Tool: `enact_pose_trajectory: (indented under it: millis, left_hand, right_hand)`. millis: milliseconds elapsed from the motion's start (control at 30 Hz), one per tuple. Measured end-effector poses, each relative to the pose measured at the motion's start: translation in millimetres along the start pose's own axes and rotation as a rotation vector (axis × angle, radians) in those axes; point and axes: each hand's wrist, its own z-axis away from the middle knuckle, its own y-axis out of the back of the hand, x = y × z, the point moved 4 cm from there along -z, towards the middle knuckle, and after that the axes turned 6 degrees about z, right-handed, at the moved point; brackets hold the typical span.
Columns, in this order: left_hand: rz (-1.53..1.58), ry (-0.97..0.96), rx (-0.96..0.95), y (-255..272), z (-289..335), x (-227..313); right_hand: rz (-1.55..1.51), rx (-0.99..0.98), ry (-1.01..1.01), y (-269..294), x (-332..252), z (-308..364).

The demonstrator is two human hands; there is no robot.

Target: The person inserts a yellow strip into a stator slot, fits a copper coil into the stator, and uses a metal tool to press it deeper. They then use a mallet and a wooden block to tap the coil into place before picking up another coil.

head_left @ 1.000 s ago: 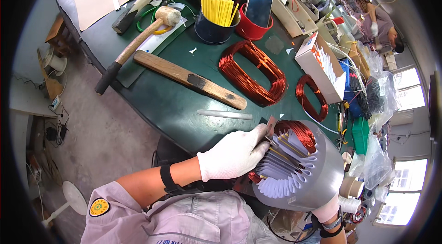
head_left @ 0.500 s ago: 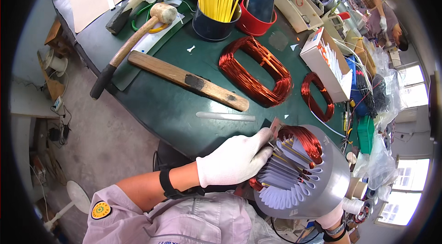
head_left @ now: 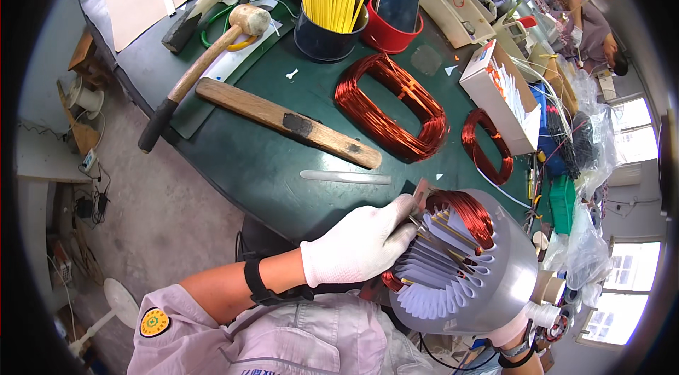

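Note:
A grey metal motor stator (head_left: 506, 272) lies on its side at the lower right. White paper slot liners (head_left: 431, 301) ring its bore, with thin yellow strips among them. A copper coil (head_left: 467, 216) loops out of its upper slots. My left hand (head_left: 361, 240), in a white glove, is closed at the stator's open end. Between its thumb and fingers is a slim, dark, pointed metal tool (head_left: 445, 244) that reaches into the bore; its exact kind is unclear. My right hand (head_left: 508, 332), also gloved, is at the stator's lower right side, its fingers hidden behind it.
On the green table lie a large copper coil (head_left: 390, 107), a smaller coil (head_left: 486, 147), a wooden bar (head_left: 290, 122), a pale flat strip (head_left: 345, 177) and a mallet (head_left: 205, 67). Farther back stand a black tub (head_left: 329, 39) of yellow strips and a red tub (head_left: 392, 32) holding a phone.
My left hand has turned slightly, and more of the dark tool shows inside the bore. The stator and my right hand stay nearly where they were.

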Motion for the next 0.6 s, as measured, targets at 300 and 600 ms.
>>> enact_pose_trajectory:
  millis: [300, 600]
  left_hand:
    - [0.018, 0.163, 0.068, -1.5, 6.8, 6.6]
    - [0.01, 0.106, 0.188, -6.3, 5.4, -9.2]
  right_hand:
    - [-0.313, 0.208, -0.082, -41.7, 29.9, 3.3]
    - [-0.411, 0.26, -0.081, -37.8, 35.1, -13.4]
